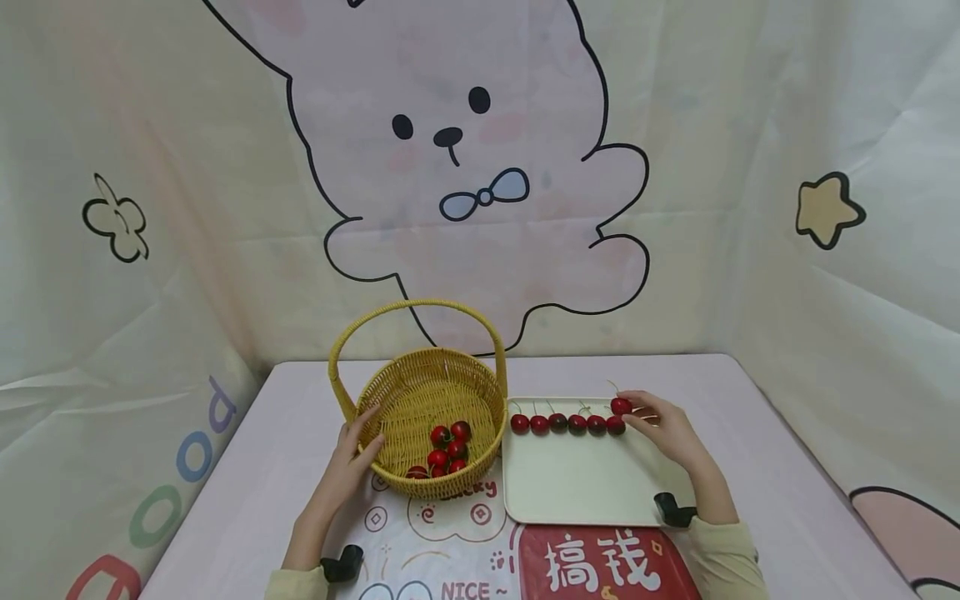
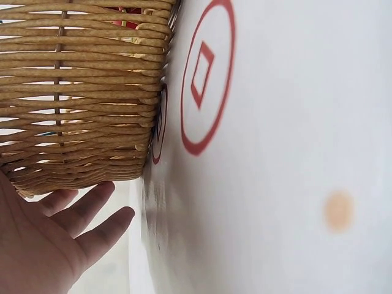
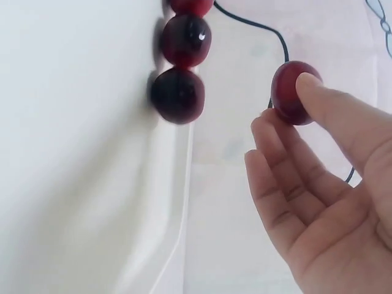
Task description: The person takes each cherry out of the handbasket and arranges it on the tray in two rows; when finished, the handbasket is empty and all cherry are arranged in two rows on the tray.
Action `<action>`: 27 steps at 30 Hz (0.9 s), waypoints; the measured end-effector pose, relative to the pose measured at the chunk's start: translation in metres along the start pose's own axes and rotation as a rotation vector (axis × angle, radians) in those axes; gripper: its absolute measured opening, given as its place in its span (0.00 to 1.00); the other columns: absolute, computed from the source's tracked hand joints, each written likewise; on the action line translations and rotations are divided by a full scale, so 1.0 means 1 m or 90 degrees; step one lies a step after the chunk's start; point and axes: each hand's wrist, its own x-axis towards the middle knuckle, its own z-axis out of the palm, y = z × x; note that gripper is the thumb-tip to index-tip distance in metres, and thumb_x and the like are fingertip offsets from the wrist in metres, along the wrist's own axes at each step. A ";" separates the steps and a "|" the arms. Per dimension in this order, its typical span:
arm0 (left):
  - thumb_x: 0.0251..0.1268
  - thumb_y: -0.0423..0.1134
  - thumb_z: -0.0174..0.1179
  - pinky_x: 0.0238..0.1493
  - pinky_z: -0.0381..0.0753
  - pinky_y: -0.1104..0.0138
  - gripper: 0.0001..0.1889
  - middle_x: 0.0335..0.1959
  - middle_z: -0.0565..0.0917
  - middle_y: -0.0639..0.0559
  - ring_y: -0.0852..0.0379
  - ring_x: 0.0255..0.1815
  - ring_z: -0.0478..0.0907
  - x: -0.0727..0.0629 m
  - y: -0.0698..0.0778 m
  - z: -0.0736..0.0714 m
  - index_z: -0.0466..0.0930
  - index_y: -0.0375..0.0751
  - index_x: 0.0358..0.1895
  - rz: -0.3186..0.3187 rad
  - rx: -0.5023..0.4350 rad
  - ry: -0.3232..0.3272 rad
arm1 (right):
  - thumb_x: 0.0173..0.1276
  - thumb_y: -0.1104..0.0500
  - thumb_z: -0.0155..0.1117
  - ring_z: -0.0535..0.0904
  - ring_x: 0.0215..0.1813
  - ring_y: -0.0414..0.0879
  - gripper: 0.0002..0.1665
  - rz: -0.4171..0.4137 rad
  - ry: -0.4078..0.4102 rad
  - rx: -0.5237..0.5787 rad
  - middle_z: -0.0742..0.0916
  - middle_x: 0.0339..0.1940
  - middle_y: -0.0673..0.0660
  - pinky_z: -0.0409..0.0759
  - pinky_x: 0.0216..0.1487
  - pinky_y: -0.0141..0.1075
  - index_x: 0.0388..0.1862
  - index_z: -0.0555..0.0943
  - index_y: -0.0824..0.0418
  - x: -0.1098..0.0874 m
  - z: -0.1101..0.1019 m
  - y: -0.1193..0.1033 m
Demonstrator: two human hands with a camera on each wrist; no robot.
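Note:
A yellow woven basket [image 1: 420, 392] with a tall handle stands left of centre, several red cherries [image 1: 457, 450] lying inside it. My left hand [image 1: 352, 458] holds its left rim, thumb and a finger over the edge; in the left wrist view other fingers [image 2: 101, 239] lie along the outer wicker wall. Between thumb and fingertips, my right hand [image 1: 667, 425] pinches one dark red cherry [image 3: 293, 92], raised over the far right part of a white tray [image 1: 585, 483]. Beneath, a row of several cherries [image 1: 558, 423] runs along the tray's far side.
The tray stands close beside the basket's right side. Under them a printed mat [image 1: 600, 567] with a red panel covers the near part of the table [image 1: 780, 467]. Printed cloth walls [image 1: 675, 275] rise behind and at both sides.

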 end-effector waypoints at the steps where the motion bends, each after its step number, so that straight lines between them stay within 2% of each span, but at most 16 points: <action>1: 0.69 0.48 0.50 0.60 0.56 0.35 0.28 0.68 0.52 0.34 0.31 0.67 0.55 0.000 0.000 0.000 0.54 0.58 0.70 0.000 0.000 0.000 | 0.60 0.63 0.65 0.81 0.37 0.53 0.20 0.001 0.004 -0.003 0.84 0.39 0.63 0.80 0.37 0.43 0.52 0.77 0.64 -0.001 -0.001 0.002; 4: 0.69 0.48 0.50 0.60 0.56 0.35 0.28 0.68 0.52 0.34 0.31 0.67 0.55 0.000 0.001 -0.001 0.54 0.58 0.70 0.003 -0.001 0.001 | 0.60 0.65 0.65 0.82 0.37 0.53 0.19 0.026 0.006 -0.012 0.85 0.39 0.65 0.79 0.36 0.39 0.51 0.77 0.66 -0.002 -0.004 0.007; 7: 0.69 0.48 0.50 0.60 0.56 0.35 0.28 0.68 0.52 0.34 0.31 0.68 0.55 0.000 0.001 -0.001 0.55 0.58 0.70 0.003 0.000 0.003 | 0.61 0.65 0.64 0.82 0.38 0.55 0.19 0.072 -0.023 -0.022 0.84 0.41 0.68 0.79 0.37 0.36 0.52 0.77 0.67 -0.004 -0.006 0.012; 14: 0.69 0.48 0.50 0.60 0.55 0.35 0.28 0.68 0.53 0.34 0.31 0.67 0.55 0.000 0.000 0.000 0.54 0.57 0.71 0.005 0.004 0.002 | 0.61 0.67 0.62 0.81 0.41 0.59 0.20 0.153 -0.068 -0.015 0.82 0.44 0.72 0.78 0.42 0.45 0.53 0.75 0.70 -0.008 -0.008 0.022; 22: 0.69 0.48 0.50 0.60 0.55 0.35 0.28 0.68 0.53 0.35 0.32 0.68 0.55 -0.001 0.002 -0.001 0.55 0.58 0.71 0.000 -0.001 0.001 | 0.61 0.67 0.62 0.80 0.41 0.58 0.20 0.188 -0.092 -0.033 0.82 0.40 0.69 0.77 0.41 0.44 0.52 0.76 0.70 -0.010 -0.005 0.031; 27: 0.69 0.48 0.50 0.61 0.54 0.35 0.29 0.68 0.53 0.34 0.31 0.68 0.53 -0.006 0.019 -0.005 0.55 0.53 0.71 -0.007 -0.017 -0.006 | 0.61 0.65 0.63 0.80 0.42 0.59 0.19 0.191 -0.095 -0.039 0.82 0.40 0.69 0.77 0.42 0.46 0.52 0.76 0.69 -0.010 -0.005 0.034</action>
